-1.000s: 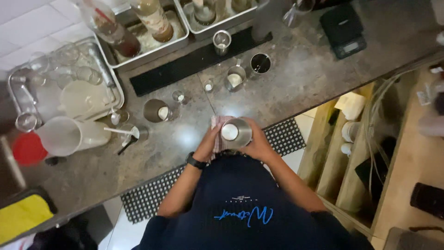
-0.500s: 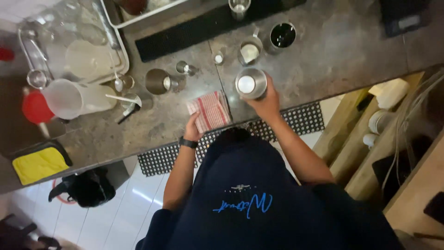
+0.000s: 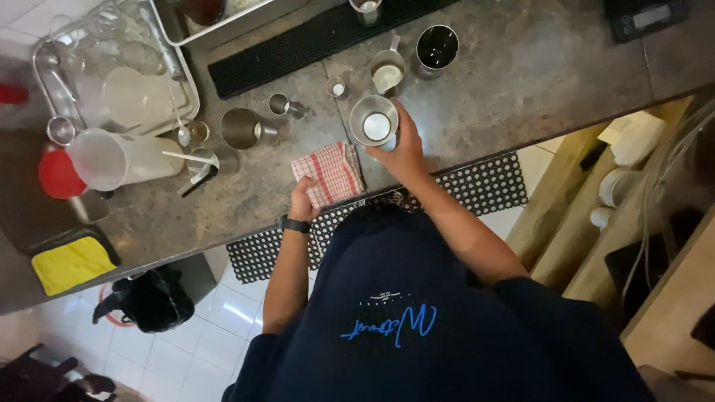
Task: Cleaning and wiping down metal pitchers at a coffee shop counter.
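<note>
The person is leaning over a mottled stone counter (image 3: 521, 82), and the right hand (image 3: 402, 149) is wrapping its fingers around the side of a steel pitcher (image 3: 374, 123) that is standing upright on the counter with something white showing in its bottom. The grip is looking closed on the pitcher's wall, thumb toward the body and fingers curling round the far side. The left hand (image 3: 304, 201), with a dark watch band at the wrist, is resting on the near edge of a red-and-white checked cloth (image 3: 330, 173) that is lying crumpled on the counter just left of the pitcher; the fingers are mostly hidden under the cloth's edge, so whether they are pinching it or only pressing on it is hard to tell. Beyond the pitcher, a smaller steel jug (image 3: 388, 73) holding white liquid is standing beside a dark-lined steel cup (image 3: 436, 49). To the left of the cloth another steel cup (image 3: 242, 128) is sitting near a small metal measure (image 3: 280, 104). Farther left, a clear plastic jug (image 3: 119, 158) is lying on its side next to a red lid (image 3: 58, 173), in front of a wire rack (image 3: 45, 67) holding glassware. A black bar mat (image 3: 298, 48) is running along the back of the counter, and a yellow cloth (image 3: 71, 264) is lying at the near left corner.
</note>
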